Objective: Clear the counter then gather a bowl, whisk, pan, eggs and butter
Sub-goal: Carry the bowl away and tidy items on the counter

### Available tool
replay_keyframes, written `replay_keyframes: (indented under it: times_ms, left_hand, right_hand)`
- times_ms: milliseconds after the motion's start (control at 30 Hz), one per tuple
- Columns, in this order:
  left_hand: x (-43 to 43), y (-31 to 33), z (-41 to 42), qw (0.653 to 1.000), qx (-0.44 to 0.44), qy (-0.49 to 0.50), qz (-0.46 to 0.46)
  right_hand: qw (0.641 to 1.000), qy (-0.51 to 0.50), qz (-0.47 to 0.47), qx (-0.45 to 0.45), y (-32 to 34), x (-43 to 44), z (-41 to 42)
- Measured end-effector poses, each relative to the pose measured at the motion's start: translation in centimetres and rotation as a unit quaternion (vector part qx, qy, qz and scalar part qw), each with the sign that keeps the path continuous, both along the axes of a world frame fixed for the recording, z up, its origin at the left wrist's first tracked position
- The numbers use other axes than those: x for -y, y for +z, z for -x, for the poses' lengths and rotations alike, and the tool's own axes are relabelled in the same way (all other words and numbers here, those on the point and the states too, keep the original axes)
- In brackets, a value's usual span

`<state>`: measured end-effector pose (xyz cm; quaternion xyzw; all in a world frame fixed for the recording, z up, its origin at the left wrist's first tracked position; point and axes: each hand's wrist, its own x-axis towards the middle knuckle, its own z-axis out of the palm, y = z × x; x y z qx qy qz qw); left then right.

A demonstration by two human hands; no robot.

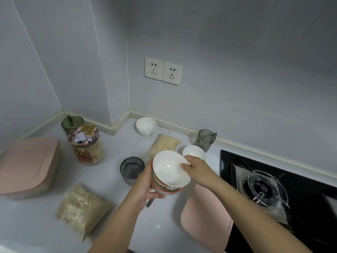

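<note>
My left hand grips a stack of bowls from the left side, held above the white counter; the lower bowl has a red rim and a patterned wall. On top of the stack sits a white bowl, tilted. My right hand pinches its right rim, thumb inside. Another small white bowl stands just behind my right hand. A further white bowl stands at the back by the wall corner.
On the counter: a grey glass, a cartoon-lid jar, a green cup, a grey cup, two bags of flakes, pink containers. A black gas hob lies at right.
</note>
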<state>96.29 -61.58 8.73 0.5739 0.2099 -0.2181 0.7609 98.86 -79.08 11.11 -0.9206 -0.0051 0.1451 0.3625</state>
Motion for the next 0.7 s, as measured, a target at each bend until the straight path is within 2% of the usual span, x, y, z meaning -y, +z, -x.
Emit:
replay_keyframes:
  times_ms: [167,500,700]
  left_hand:
    - [3.6,0.5,4.1,1.000,0.012,-0.016,-0.018]
    - [14.0,0.8,14.0,0.994,0.027,-0.094,-0.039]
    - [21.6,1.8,18.1,0.988,0.026,-0.152,0.003]
  right_hand:
    - [0.988,-0.002,-0.097,-0.118,-0.1,3.5,5.1]
    - [0.990,-0.050,-0.123,-0.053,-0.2,14.1,18.2]
    - [0.983,-0.114,-0.133,-0.048,1.0,21.0,23.8]
